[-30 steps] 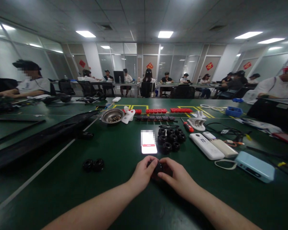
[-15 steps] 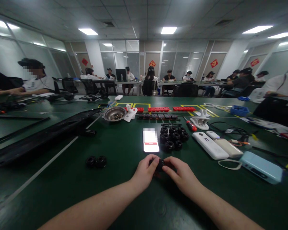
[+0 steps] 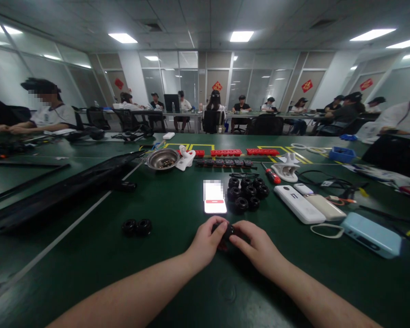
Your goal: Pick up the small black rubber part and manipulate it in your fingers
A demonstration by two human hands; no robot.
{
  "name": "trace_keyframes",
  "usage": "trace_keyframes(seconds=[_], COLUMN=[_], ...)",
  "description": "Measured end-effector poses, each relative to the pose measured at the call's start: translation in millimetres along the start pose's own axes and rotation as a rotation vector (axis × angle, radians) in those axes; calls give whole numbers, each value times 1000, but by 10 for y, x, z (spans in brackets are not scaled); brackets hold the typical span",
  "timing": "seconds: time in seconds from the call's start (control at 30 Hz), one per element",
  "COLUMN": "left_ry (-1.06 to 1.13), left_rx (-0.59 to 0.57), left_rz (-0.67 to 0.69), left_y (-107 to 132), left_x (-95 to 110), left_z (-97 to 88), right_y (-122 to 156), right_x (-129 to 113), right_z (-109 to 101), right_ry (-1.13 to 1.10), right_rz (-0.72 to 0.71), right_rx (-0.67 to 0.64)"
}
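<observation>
Between the two sets of fingertips, low over the green table (image 3: pixel 177 282): small black part (image 3: pixel 228 230), pinched from 9 o'clock by left hand (image 3: pixel 207 243) and from 3 o'clock by right hand (image 3: pixel 258 248), fingers of both curled narrow and closed on it. Mostly covered by thumbs and forefingers, shape hard to make out; hint of red beneath, too hidden to name. At 12 o'clock of the hands, near, lit phone (image 3: pixel 214 203), screen blurred. At 1 o'clock, just beside the phone, cluster of black rings (image 3: pixel 248 193), touching one another. At 9 o'clock, well apart, pair of black rings (image 3: pixel 136 226) side by side. At 2 o'clock, white power bank (image 3: pixel 298 205); at 3 o'clock, pale blue box (image 3: pixel 372 234), white loop (image 3: pixel 323 231) near it. Farther off at 11 o'clock, metal bowl (image 3: pixel 163 159), contents too small to tell. Both forearms cut off by bottom edge
</observation>
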State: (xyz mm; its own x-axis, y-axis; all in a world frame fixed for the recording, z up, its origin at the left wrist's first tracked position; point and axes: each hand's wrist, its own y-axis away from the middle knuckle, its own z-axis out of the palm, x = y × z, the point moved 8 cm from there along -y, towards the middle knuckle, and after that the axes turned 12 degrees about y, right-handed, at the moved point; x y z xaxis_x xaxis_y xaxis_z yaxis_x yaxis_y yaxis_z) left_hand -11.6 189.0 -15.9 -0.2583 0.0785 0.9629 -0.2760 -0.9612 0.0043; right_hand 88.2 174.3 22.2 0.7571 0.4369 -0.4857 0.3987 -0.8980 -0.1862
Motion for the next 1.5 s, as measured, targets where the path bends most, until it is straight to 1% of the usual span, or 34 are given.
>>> trace_keyframes(seconds=[0.1, 0.27, 0.33, 0.47, 0.6, 0.73, 0.9, 1.03, 1.13, 1.23, 1.33, 1.5], left_ry=[-14, -9, -6, 3, 3, 4, -23, -16, -10, 1, -3, -27], left_rx=[19, 29, 45, 34, 50, 53, 7, 6, 29, 54, 64, 15], left_rz=[-3, 49, 55, 28, 28, 53, 24, -20, 6, 35, 30, -6], left_y=[-4, 4, -2, -18, -5, 27, 9, -18, -19, -8, -3, -17], left_x=[-1, 36, 30, -14, 2, 48, -4, -55, -30, -3, -8, -45], left_z=[-20, -24, -36, -33, -49, -39, -2, -20, -41, -50, -48, -18], right_y=[21, 17, 0, -12, 12, 9, -21, -6, 21, 26, 5, -11], right_x=[-55, 28, 49, 48, -1, 32, 58, 30, -26, -3, 59, 53], right_z=[-22, 18, 26, 13, -11, 29, 52, 25, -16, -26, -14, 39], right_ry=[-50, -62, -54, -25, -71, -29, -4, -67, -106, -82, -65, -36], right_rz=[-56, 53, 69, 43, -17, 41, 52, 13, -25, 32, 100, 71], right_rx=[29, -23, -37, -26, 7, -19, -28, -10, 15, 16, 9, -32])
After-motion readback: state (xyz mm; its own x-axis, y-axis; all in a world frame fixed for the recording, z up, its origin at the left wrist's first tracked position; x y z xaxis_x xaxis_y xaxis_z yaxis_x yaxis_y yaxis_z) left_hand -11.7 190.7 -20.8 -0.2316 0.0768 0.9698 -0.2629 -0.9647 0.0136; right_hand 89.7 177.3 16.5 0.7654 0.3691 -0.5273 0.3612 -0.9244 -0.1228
